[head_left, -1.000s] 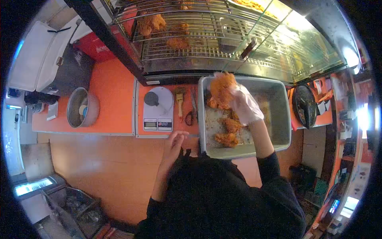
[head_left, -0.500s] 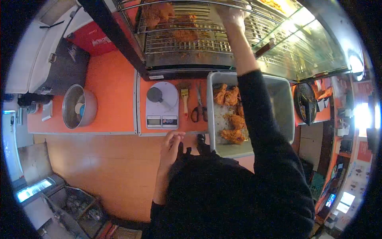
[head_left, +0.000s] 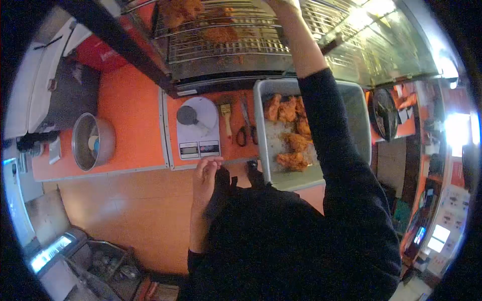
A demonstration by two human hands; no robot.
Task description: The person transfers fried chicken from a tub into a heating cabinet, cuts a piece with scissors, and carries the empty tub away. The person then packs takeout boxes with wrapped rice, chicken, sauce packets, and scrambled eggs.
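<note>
At the top edge, my right hand reaches into the glass-fronted cabinet over its wire racks; its fingers are cut off by the frame, so what it holds is hidden. Below that arm, a grey tray contains several pieces of fried chicken, partly covered by the black sleeve. My left hand hovers by the counter's front edge, just below the white scale, fingers loosely bent and apart, with nothing in them. On the scale lies a grey round-headed utensil.
A brush and scissors lie between scale and tray. A metal pot stands on the left counter. More chicken is on the cabinet racks, behind a dark frame post. A black oval dish stands right of the tray.
My right hand, which held a piece of fried chicken over the tray a second ago, has gone up into the cabinet. My left hand remains near the counter edge.
</note>
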